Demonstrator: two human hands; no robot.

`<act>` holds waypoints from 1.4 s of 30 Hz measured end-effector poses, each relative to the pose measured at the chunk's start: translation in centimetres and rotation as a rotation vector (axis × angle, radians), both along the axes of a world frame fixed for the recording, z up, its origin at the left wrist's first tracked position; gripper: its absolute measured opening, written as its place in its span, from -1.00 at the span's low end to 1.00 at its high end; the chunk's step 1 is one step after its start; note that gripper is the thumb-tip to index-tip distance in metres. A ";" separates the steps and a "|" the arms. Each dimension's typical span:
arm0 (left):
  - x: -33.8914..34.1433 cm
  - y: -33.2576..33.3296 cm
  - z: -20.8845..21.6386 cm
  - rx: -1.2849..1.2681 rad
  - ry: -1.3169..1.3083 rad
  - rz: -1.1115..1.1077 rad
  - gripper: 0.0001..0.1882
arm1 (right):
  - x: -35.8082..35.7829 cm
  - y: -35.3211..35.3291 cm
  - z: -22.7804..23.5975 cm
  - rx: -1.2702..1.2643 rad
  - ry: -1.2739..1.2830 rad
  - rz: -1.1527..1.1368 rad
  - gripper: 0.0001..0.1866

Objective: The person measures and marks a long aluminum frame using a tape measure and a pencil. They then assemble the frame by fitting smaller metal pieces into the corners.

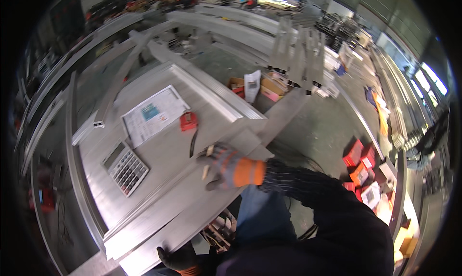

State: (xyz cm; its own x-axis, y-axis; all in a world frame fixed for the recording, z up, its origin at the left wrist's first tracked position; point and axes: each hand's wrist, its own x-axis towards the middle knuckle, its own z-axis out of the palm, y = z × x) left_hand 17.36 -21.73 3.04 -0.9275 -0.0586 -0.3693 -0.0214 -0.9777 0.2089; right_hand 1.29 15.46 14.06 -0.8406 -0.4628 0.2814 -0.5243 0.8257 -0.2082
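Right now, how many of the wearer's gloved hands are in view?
2: the right hand near the red tape measure, and the left hand at the near edge of the metal panel.

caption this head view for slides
Gloved right hand over metal panels, left hand at their edge; calculator, tape measure and paper beyond

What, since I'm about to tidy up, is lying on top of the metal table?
A calculator, a printed sheet, a red tape measure and metal profiles lie on the table. The surface beneath them is covered, so I can't see what's there.
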 end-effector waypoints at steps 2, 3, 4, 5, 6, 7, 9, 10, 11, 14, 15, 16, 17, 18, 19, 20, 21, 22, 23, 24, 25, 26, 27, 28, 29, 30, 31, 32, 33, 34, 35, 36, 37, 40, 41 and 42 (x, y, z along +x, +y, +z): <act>0.3 -0.7 0.7 -0.117 0.187 -0.121 -0.17 | -1.6 -2.1 0.0 0.027 -0.034 0.105 0.05; 0.2 -1.2 0.8 -0.128 0.275 -0.111 -0.17 | -2.1 -3.2 0.9 0.053 -0.115 0.125 0.04; 0.2 -1.3 -0.3 -0.121 0.353 -0.114 -0.17 | -1.8 -3.4 1.7 0.094 -0.208 0.131 0.03; 0.3 -1.3 -1.5 -0.111 0.431 -0.114 -0.17 | -1.4 -3.2 2.7 0.086 -0.245 0.118 0.01; -0.1 -1.7 -1.9 -0.162 0.160 -0.057 -0.18 | -1.2 -3.1 3.8 0.080 -0.280 0.110 -0.01; 0.2 -1.8 -2.3 -0.199 0.037 0.002 -0.18 | -1.0 -3.0 4.3 0.076 -0.315 0.103 -0.03; 0.7 -0.6 -2.0 -0.270 -0.209 0.111 -0.20 | -0.2 -3.3 3.7 0.020 -0.329 0.176 -0.04; 1.3 -0.1 -0.1 -0.105 -0.102 0.017 -0.20 | 0.1 -3.7 3.5 -0.013 -0.332 0.224 -0.05; 1.2 -0.1 0.2 -0.127 -0.081 0.029 -0.21 | 0.1 -4.1 3.6 0.047 -0.372 0.235 -0.05; 2.0 0.0 1.1 -0.184 -0.064 0.018 -0.21 | 1.1 -5.2 3.4 0.217 -0.567 0.258 0.03; 2.2 -0.1 1.6 -0.196 -0.070 0.019 -0.21 | 1.4 -5.6 3.1 0.193 -0.519 0.276 0.04; 2.1 0.1 1.9 -0.200 -0.074 0.003 -0.21 | 1.9 -5.4 2.6 0.173 -0.474 0.275 0.06; 2.1 0.2 2.3 -0.204 -0.077 -0.013 -0.21 | 2.6 -5.3 1.6 0.154 -0.428 0.274 0.07; 2.2 1.2 2.6 -0.215 -0.125 -0.035 -0.15 | 4.0 -4.2 -1.9 0.006 -0.082 0.270 0.00; 3.4 1.2 3.4 -0.264 -0.175 -0.017 -0.10 | 4.5 -4.6 -0.5 0.023 -0.220 0.285 0.02; 4.3 0.8 3.6 -0.311 -0.225 0.002 -0.04 | 5.3 -5.3 1.0 0.041 -0.358 0.300 0.03; 6.3 -2.3 -1.1 -0.273 -0.246 0.016 -0.03 | 5.9 -5.8 2.8 0.066 -0.493 0.317 0.05; 7.2 -1.4 -0.5 -0.235 -0.246 -0.008 -0.08 | 7.2 -5.2 2.6 0.032 -0.590 0.307 0.16; 8.1 -0.9 0.8 -0.210 -0.245 -0.016 -0.12 | 8.8 -5.2 2.1 0.049 -0.608 0.300 0.29; 8.6 -0.5 1.5 -0.227 -0.265 -0.031 -0.12 | 10.9 -5.5 -0.1 0.062 -0.548 0.313 0.34; 8.7 -0.4 1.8 -0.242 -0.281 -0.045 -0.12 | 11.4 -6.2 0.6 0.076 -0.486 0.336 0.39; 8.8 -0.3 2.1 -0.258 -0.297 -0.054 -0.12 | 11.8 -6.4 1.6 0.228 -0.649 0.390 0.35; 8.8 -0.3 2.3 -0.277 -0.313 -0.071 -0.12 | 12.4 -6.6 1.0 0.198 -0.676 0.418 0.30; 8.6 0.0 2.3 -0.280 -0.320 -0.086 -0.12 | 13.3 -6.8 0.3 0.177 -0.698 0.442 0.25; 8.7 0.0 2.3 -0.289 -0.328 -0.093 -0.12 | 14.2 -7.0 -0.7 0.155 -0.720 0.466 0.20; 8.7 0.0 2.4 -0.300 -0.335 -0.101 -0.12 | 14.5 -7.1 -1.5 0.163 -0.738 0.486 0.14; 8.7 0.1 2.5 -0.310 -0.339 -0.107 -0.12 | 14.7 -7.0 -2.3 0.173 -0.757 0.507 0.08; 8.7 0.0 2.7 -0.322 -0.339 -0.112 -0.12 | 14.7 -7.2 -2.5 0.177 -0.765 0.527 0.07; 8.7 0.1 2.7 -0.330 -0.342 -0.116 -0.12 | 14.6 -7.3 -2.9 0.173 -0.764 0.540 0.07; 8.8 0.0 2.8 -0.336 -0.344 -0.123 -0.12 | 14.6 -7.5 -3.4 0.167 -0.764 0.552 0.07; 8.6 0.1 2.9 -0.341 -0.345 -0.133 -0.12 | 14.5 -7.8 -4.3 0.160 -0.754 0.554 0.09; 8.6 0.1 2.8 -0.347 -0.346 -0.136 -0.12 | 14.4 -7.8 -3.8 0.124 -0.705 0.543 0.05; 8.7 0.2 2.9 -0.350 -0.351 -0.141 -0.12 | 14.3 -7.7 -2.5 0.087 -0.661 0.529 0.01; 8.2 0.9 3.0 -0.356 -0.347 -0.166 -0.12 | 13.6 -5.2 -0.1 -0.136 -0.430 0.363 0.03; 8.4 0.4 3.3 -0.376 -0.353 -0.132 -0.12 | 10.4 -3.7 5.4 0.040 -0.545 0.314 0.05; 8.2 1.0 3.3 -0.364 -0.349 -0.154 -0.12 | 9.0 -0.7 2.7 -0.215 -0.189 0.138 -0.06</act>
State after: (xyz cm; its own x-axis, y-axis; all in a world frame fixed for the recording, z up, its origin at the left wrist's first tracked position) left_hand 25.53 -20.74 6.33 -0.7610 -0.1135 -0.6387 -0.2878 -0.8233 0.4892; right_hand 10.31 14.72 16.73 -0.8210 -0.5228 0.2295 -0.5634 0.6762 -0.4748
